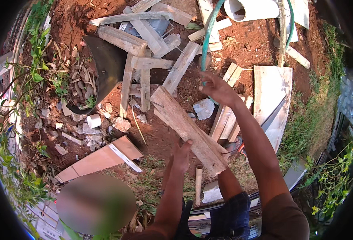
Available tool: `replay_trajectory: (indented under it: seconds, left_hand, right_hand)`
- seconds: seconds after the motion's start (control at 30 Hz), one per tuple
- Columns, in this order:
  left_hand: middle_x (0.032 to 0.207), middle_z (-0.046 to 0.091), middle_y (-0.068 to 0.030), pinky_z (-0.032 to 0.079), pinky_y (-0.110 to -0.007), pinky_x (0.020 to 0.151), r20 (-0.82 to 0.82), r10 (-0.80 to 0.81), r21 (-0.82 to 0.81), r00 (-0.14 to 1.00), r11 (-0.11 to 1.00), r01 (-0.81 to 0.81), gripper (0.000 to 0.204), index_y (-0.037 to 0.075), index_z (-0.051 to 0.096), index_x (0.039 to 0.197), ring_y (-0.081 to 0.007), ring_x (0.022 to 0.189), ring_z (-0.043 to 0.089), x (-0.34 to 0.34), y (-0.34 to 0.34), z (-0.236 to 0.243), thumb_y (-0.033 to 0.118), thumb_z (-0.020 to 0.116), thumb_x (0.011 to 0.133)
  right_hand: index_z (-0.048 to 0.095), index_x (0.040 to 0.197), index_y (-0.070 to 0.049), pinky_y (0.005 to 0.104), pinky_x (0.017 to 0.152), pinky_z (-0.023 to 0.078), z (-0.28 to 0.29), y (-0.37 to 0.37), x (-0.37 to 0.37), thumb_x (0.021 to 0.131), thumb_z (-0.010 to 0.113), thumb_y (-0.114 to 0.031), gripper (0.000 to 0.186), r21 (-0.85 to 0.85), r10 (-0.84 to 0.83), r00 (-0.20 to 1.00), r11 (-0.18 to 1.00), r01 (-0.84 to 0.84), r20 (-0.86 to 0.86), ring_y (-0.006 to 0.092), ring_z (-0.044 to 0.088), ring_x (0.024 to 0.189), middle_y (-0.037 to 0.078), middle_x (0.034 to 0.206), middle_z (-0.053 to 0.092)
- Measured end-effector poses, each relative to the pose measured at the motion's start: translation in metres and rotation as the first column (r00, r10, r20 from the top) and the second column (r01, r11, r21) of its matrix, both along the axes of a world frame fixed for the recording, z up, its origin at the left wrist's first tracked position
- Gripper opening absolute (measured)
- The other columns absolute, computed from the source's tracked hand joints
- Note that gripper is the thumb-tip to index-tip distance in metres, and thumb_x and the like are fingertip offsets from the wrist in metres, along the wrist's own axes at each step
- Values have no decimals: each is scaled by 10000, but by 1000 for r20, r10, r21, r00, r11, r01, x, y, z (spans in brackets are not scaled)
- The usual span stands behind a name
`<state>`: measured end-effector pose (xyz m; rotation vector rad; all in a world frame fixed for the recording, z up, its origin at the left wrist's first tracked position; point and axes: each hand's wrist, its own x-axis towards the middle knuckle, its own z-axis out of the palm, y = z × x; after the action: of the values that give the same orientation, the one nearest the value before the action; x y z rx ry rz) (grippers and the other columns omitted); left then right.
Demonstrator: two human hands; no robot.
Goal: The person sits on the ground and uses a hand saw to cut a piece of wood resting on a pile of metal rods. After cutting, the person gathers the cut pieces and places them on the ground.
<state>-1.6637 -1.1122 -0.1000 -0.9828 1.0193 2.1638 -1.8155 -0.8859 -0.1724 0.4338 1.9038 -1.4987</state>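
My left hand point(181, 155) is closed on the near side of a rough wooden board point(188, 130), thumb on top. The board is held slantwise in front of me, its lower right end by my knee. Nails stick out near both of its ends. Above the board's far end hangs my right hand point(219, 91), its fingers bent and apart. A green hose point(208, 36) runs down to those fingers and shows between and below them; whether they touch it is unclear. Beyond the board lies a heap of loose planks point(146, 36), some with nails.
Left stands a dark curved container point(106, 64) beside rubble and a white pipe piece point(93, 121). Stacked boards point(226, 120) and a wide pale panel point(270, 92) lie right. A reddish board point(100, 158) sits near left. A large white pipe point(256, 10) lies at the back.
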Motion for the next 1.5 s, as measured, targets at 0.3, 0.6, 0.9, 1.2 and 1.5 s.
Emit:
replay_trajectory:
  seconds: [0.3,0.6,0.9,1.2,1.5]
  left_hand:
    - [1460,557,-99,520,-495,1090,199,171,291,965,930,-225,1049,110,370,1569,-296,1323,578,19,-28,-4,368,934,723]
    - [1463,565,-102,524,-504,1088,61,396,254,916,882,-397,1019,112,396,1560,-301,1315,587,-20,-59,10,404,922,737]
    - [1465,574,-105,527,-513,1085,56,462,271,885,846,-459,992,115,422,1552,-305,1308,596,-26,-56,17,440,909,751]
    - [1468,583,-109,531,-522,1083,45,454,316,890,838,-444,967,118,448,1543,-310,1301,605,-26,-51,11,476,896,766]
    - [1482,578,-119,519,-531,1099,-9,457,381,890,824,-419,963,126,453,1551,-326,1302,605,-21,-28,4,579,834,792]
  right_hand:
    - [539,1335,-49,499,1039,501,-73,10,-133,896,747,-286,540,703,-51,892,596,388,-449,407,583,1254,199,1302,584]
    - [727,1212,-103,609,1160,348,-74,21,-134,980,568,-233,310,889,673,722,217,-404,164,309,573,1345,146,1289,709]
    - [599,1352,-5,517,1043,523,-54,77,-158,893,729,-495,684,854,202,960,447,-266,194,397,647,1268,260,1335,674]
    - [377,1495,-31,449,1013,561,-95,34,-177,831,795,-361,851,881,-10,1000,472,-8,14,346,631,1271,205,1357,594]
    - [438,1534,27,332,948,508,61,74,-5,793,793,-303,885,-241,-293,948,918,315,124,176,639,1119,106,1299,663]
